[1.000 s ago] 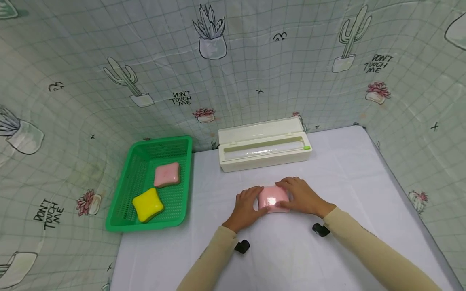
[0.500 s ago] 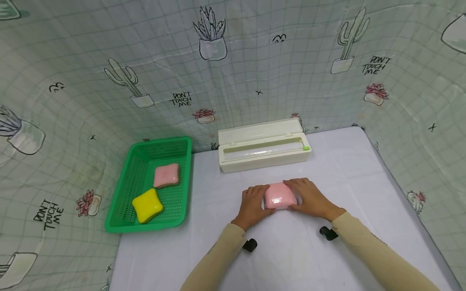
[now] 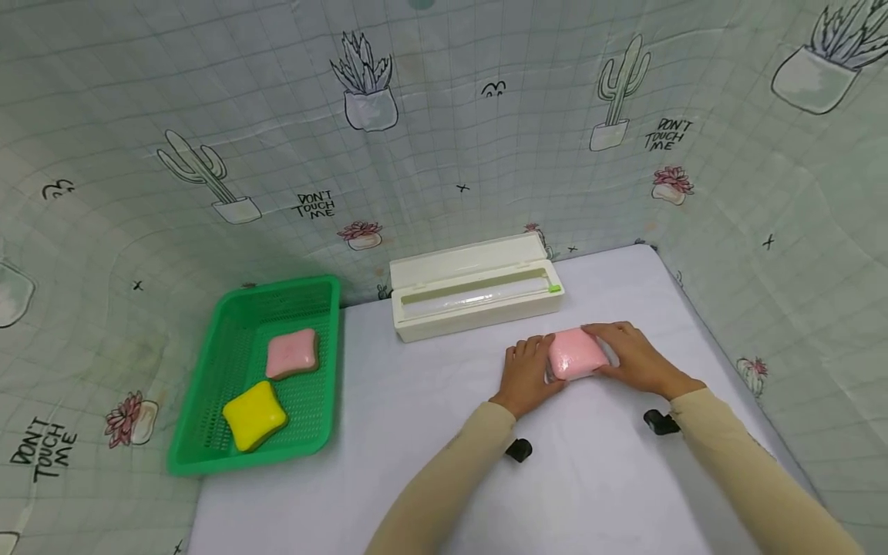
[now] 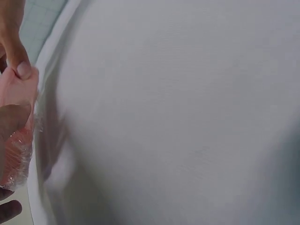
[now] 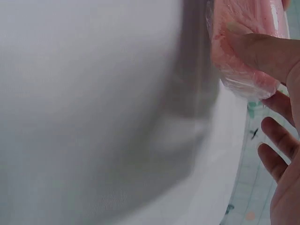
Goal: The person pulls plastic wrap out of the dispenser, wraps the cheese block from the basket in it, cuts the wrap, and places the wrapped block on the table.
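Note:
A pink sponge (image 3: 576,354) wrapped in clear film is held between both hands at the right of the table. My left hand (image 3: 530,378) grips its left end, fingers at the far edge and thumb at the near one. At the other end my right hand (image 3: 641,362) pinches it the same way. In the right wrist view, loose, crinkled film gathers at the end of the sponge (image 5: 243,61) under the thumb. The left wrist view shows both thumbs pressing the sponge (image 4: 18,91), its far side hidden.
A green basket (image 3: 333,347) on the left holds another pink sponge (image 3: 292,354) and a yellow sponge (image 3: 254,416). At the back stands a white film dispenser (image 3: 479,312), lid raised, a roll inside. Patterned cloth walls (image 3: 430,154) enclose the white-covered table (image 3: 416,432).
Both hands have moved right with the wrapped pink sponge, from in front of the dispenser to past its right end, and the sponge has tilted slightly. The head view has turned right.

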Tool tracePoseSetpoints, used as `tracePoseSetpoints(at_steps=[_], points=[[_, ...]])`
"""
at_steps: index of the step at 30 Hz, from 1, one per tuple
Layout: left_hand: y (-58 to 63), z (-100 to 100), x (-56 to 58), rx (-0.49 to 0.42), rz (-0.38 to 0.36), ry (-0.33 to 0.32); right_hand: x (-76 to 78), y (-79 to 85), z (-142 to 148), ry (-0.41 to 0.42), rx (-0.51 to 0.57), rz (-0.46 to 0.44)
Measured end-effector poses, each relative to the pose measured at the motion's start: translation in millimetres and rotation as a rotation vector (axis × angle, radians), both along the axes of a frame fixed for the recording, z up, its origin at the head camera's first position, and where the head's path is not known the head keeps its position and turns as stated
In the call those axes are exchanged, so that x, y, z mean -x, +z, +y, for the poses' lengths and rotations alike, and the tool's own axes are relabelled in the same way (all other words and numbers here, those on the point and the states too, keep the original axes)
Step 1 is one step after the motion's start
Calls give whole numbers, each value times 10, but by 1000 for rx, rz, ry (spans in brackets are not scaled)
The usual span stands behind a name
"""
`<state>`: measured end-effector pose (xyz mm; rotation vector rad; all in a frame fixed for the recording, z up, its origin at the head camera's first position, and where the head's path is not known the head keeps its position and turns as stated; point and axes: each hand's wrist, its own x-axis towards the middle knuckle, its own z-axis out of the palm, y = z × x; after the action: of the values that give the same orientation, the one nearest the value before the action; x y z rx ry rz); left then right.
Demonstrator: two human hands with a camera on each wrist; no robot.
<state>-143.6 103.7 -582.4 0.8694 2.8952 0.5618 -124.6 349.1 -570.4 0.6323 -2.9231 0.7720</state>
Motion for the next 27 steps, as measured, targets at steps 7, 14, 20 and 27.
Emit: tracePoseSetpoints(at_steps=[7, 14, 20, 27], points=[[42, 389, 81, 36, 44, -2, 39, 15, 302, -37, -37, 81], [22, 599, 172, 85, 56, 1, 104, -20, 455, -44, -59, 132], [-17, 740, 273, 142, 20, 10, 165, -44, 521, -89, -92, 56], [-29, 882, 282, 217, -35, -21, 145, -46, 608, -183, -160, -112]])
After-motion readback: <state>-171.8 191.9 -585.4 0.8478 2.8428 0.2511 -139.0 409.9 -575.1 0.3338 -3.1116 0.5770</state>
